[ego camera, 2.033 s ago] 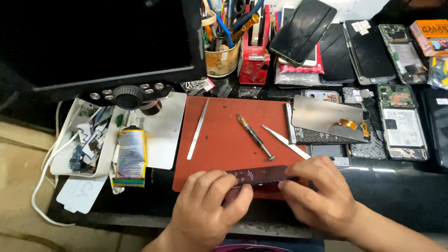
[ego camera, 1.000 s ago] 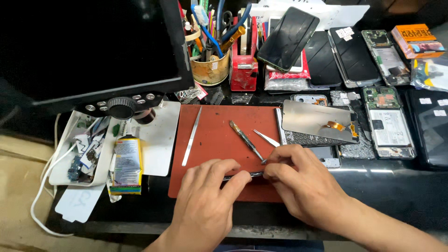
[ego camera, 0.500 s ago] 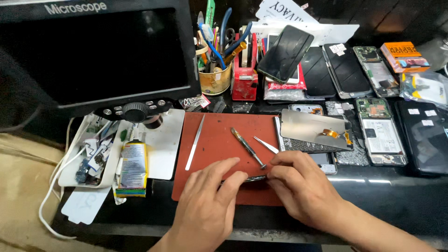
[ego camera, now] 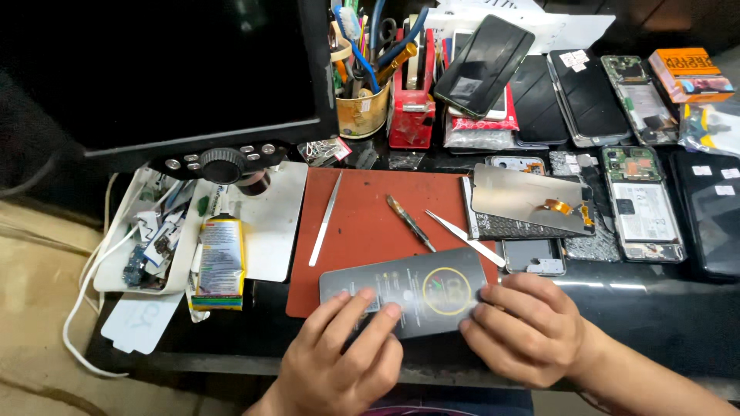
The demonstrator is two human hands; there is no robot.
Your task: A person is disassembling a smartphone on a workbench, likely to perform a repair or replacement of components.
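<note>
**Both hands on a dark phone panel at the front of the repair mat**

Nearest the camera, the left hand [ego camera: 339, 362] lay with its fingers spread flat on a dark phone panel [ego camera: 408, 291], pressing it down rather than gripping it. The right hand [ego camera: 524, 327] met the panel's right edge with curled fingers, pinching that end; how far the thumb reached beneath could not be told. The panel lay slightly tilted across the front edge of the red mat [ego camera: 370, 208], overhanging onto the black desk [ego camera: 663, 308], and bore a yellow ring marking on its face.

Just beyond the panel, on the mat, lay three tools: long tweezers [ego camera: 325, 219] to the left, a screwdriver [ego camera: 410, 222] with a dark handle in the middle, and a second pair of tweezers [ego camera: 466, 238] angled toward the right hand. None of them touched the panel, as far as could be seen.

Left of the mat stood a yellow glue tube [ego camera: 220, 260] on a white sheet, with a white tray [ego camera: 146, 246] of small parts beside it (cables trailed off its left side).

Right of the mat lay a silver display panel [ego camera: 524, 196] with an orange flex cable, resting on other phone parts, and an opened phone [ego camera: 640, 200] showing its circuit board.

Farther back rose a dark monitor [ego camera: 169, 69], a tool cup [ego camera: 362, 108] crowded with brushes and drivers, a red box [ego camera: 411, 108], and a row of dark phones [ego camera: 539, 85] leaning and lying flat.
</note>
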